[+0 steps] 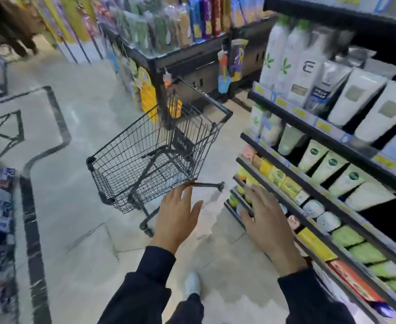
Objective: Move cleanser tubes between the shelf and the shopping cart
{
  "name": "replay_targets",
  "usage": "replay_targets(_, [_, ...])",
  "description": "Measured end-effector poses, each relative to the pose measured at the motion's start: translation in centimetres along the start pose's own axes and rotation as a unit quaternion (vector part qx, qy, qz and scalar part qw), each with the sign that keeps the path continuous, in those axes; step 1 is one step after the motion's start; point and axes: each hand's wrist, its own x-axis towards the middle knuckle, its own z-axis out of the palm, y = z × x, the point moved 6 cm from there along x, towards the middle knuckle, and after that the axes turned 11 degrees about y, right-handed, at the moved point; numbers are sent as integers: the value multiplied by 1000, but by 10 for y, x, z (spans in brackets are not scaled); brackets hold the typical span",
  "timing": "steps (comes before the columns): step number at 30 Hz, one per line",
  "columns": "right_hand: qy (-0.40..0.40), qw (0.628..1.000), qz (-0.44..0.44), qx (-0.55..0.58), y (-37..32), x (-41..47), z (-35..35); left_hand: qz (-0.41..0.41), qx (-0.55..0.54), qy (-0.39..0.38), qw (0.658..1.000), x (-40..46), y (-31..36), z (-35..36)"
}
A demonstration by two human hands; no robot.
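Grey marbled floor point(80, 230) fills most of what I see, crossed by a dark inlaid border on the left; to my right runs the tiered shelf point(314, 183), black-framed with yellow price labels along each edge; the cleanser tubes point(365, 106) stand cap-down in rows on its upper tiers, white ones with grey squares above, pale green-marked ones on the tier below, with small boxes and packets lower down; ahead of me stands the shopping cart point(159, 155), black wire, angled away, and I see nothing lying in its basket; behind it sits a dark display stand point(183, 54) stacked with blurred packets; both my arms come up from the bottom edge in dark sleeves; my left hand point(176, 218) hovers palm-down just short of the cart's near corner, fingers spread and straight, holding nothing; my right hand point(267, 218) hangs before the lower shelf edges, fingers likewise splayed and loose, gripping nothing; whether its fingertips touch the shelf I cannot tell.
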Motion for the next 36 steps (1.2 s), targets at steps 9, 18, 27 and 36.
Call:
replay_targets(9, [-66,997,-44,18,-71,50,88,-122,6,-1,992,-9,-120,-10])
replay_targets(18, [-94,995,-25,17,-128,108,154,-137,1,-36,990,48,-218,10])
replay_targets(27, [-143,990,16,9,-137,176,214,-150,-29,-82,985,112,-270,55])
replay_targets(36, [-217,976,-22,17,-158,320,307,-255,-25,-146,955,180,-334,110])
